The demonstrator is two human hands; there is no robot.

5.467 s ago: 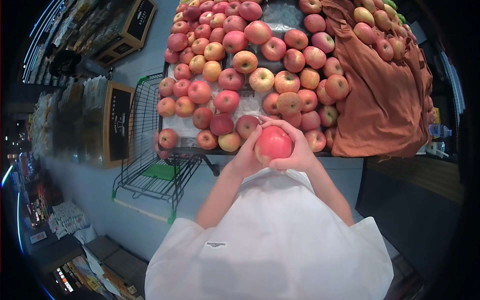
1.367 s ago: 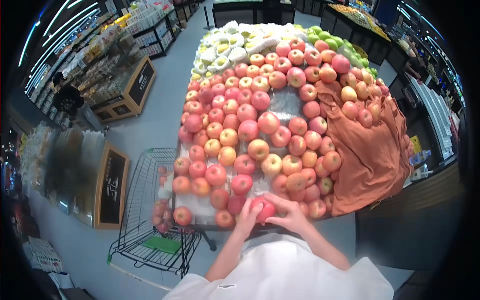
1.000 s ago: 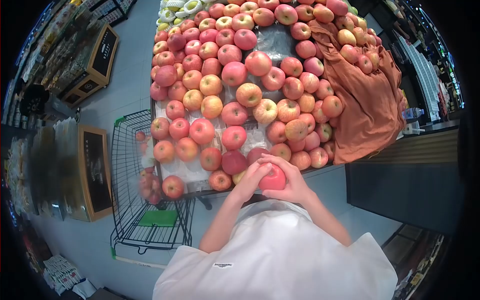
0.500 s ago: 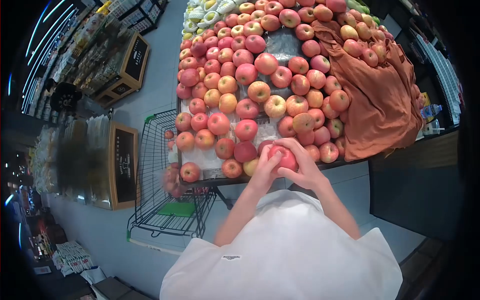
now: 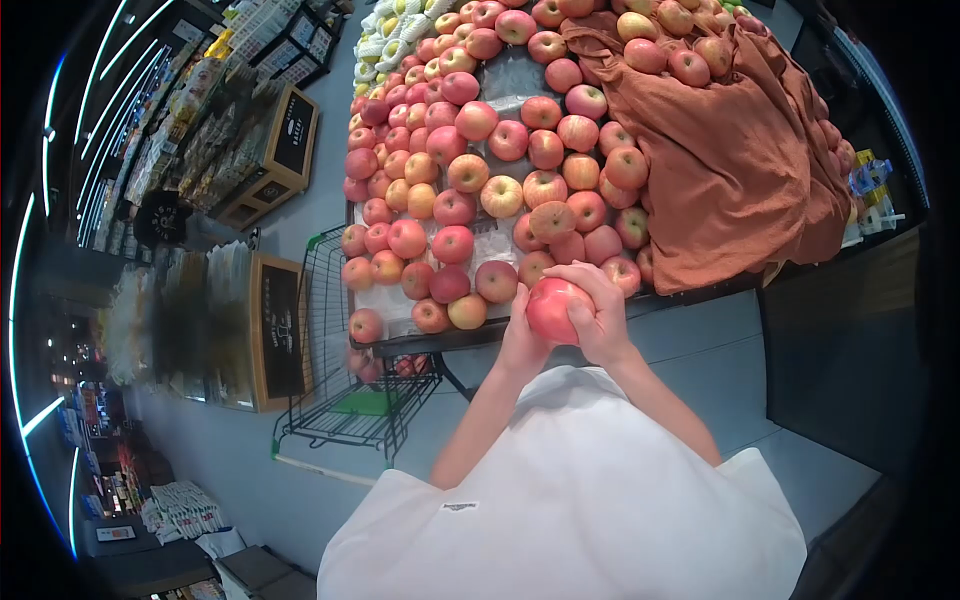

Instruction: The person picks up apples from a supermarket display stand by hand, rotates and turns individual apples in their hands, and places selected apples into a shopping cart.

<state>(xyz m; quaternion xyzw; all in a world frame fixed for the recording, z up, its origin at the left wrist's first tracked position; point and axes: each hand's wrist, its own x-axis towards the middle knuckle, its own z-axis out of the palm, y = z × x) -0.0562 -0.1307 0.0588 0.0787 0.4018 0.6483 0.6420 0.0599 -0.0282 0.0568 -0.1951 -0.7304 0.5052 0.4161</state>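
Note:
Between my two hands I hold a red apple (image 5: 556, 311), just in front of the near edge of the display. My left hand (image 5: 521, 335) cups it from the left and below. My right hand (image 5: 602, 318) wraps its right side and top, with the thumb lying across the skin. Just beyond my hands, loose apples cover the display stand (image 5: 400, 335); a reddish apple (image 5: 496, 281) and a yellowish apple (image 5: 467, 311) sit closest on the left. Another apple (image 5: 621, 276) rests right behind my right hand.
A rust-coloured cloth (image 5: 740, 180) drapes over the display's right side, with several apples on top. Left of the stand is a wire shopping cart (image 5: 345, 425) with a green panel. Wooden-framed shelves (image 5: 278, 330) stand farther left, and a dark counter (image 5: 840, 340) is at right.
My view has turned a little to the right. The apple has turned in my hands, showing more of its side, and my right-hand fingers now lie higher over it.

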